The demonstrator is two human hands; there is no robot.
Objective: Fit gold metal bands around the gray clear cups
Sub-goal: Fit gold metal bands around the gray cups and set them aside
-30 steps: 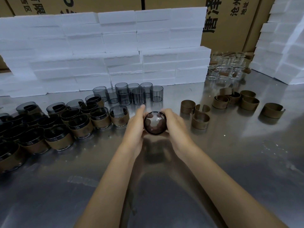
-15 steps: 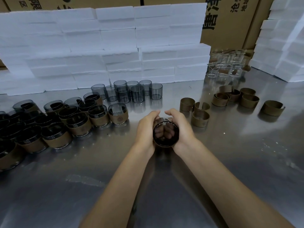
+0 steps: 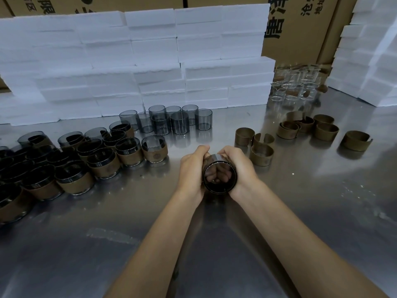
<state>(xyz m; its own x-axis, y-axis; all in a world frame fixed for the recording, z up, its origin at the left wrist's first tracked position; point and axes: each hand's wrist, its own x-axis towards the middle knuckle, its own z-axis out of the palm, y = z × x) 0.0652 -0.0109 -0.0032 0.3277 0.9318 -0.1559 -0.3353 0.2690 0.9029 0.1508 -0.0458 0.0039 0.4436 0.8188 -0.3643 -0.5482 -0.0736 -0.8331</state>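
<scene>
**Seating the Band on the Cup in Hand**

While the steel table [image 3: 300,211] stretches out under us and the white foam blocks [image 3: 133,67] wall off its far edge, we work in the middle of it. To our left stands the crowd of banded cups [image 3: 71,166], already finished; behind them a small cluster of bare gray cups [image 3: 169,121] waits, and to the right lie the loose gold bands [image 3: 262,154], some near our hands and some farther off.

We hold one gray cup [image 3: 219,176] on its side just above the table, its open mouth facing us. Our left hand [image 3: 192,171] wraps round its left flank and our right hand [image 3: 240,166] round its right, fingers of both curled behind the glass and visible through it. Whether a band already sits on this cup we cannot tell, since our hands cover its wall.

To do this step well, we judge it best to press evenly from both sides, keep the band square to the cup's axis so it does not ride up crooked, and squeeze only enough to close the gap, as the thin clear wall looks easy to crack.
</scene>
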